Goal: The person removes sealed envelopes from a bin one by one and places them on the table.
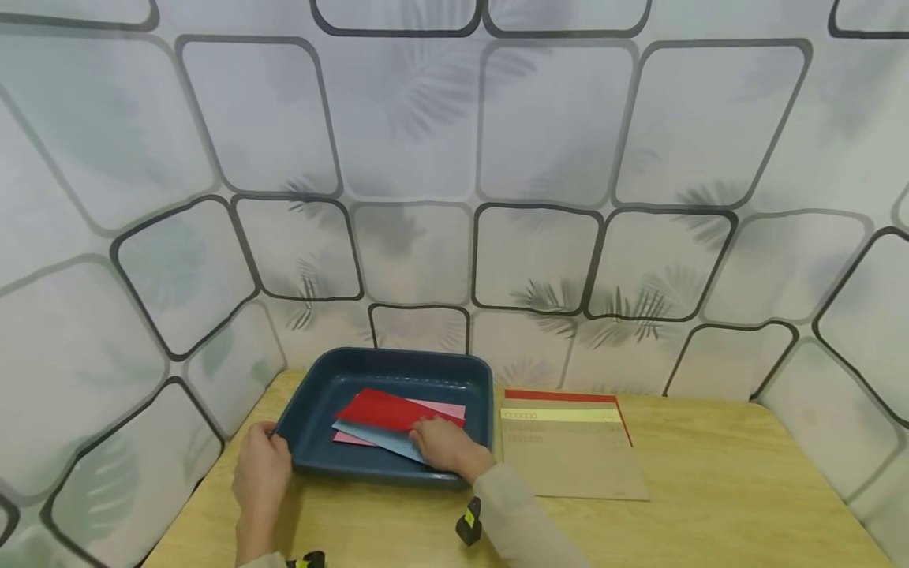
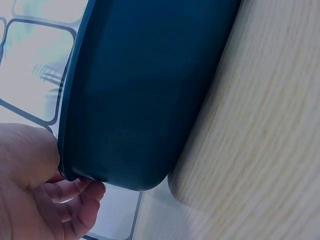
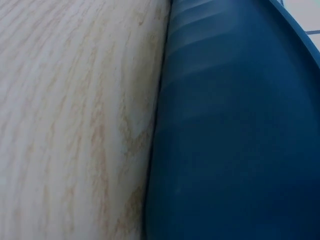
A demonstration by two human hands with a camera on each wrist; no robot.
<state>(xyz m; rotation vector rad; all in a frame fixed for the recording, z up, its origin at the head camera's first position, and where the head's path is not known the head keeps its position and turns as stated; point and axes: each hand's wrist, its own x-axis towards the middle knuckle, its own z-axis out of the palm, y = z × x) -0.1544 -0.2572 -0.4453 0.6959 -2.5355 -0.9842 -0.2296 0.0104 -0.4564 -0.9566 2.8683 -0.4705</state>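
Note:
A dark blue tray (image 1: 383,472) stands on the table with several paper envelopes in it. On top lies a red envelope (image 1: 379,409), over a light blue envelope (image 1: 387,439) and pink paper (image 1: 450,409) that shows at the edges. My left hand (image 1: 264,473) grips the tray's left front corner; in the left wrist view its fingers (image 2: 89,207) curl beneath the rim. My right hand (image 1: 447,446) reaches over the front rim and touches the red and light blue envelopes. Its fingertips are partly hidden, and the right wrist view shows only the tray's outer wall (image 3: 225,140) and the table.
Right of the tray, a flat stack of larger envelopes (image 1: 571,461) lies on the wooden table (image 1: 724,473): tan on top, with yellow and red edges showing behind. A patterned curtain (image 1: 554,126) encloses the table at the back and sides.

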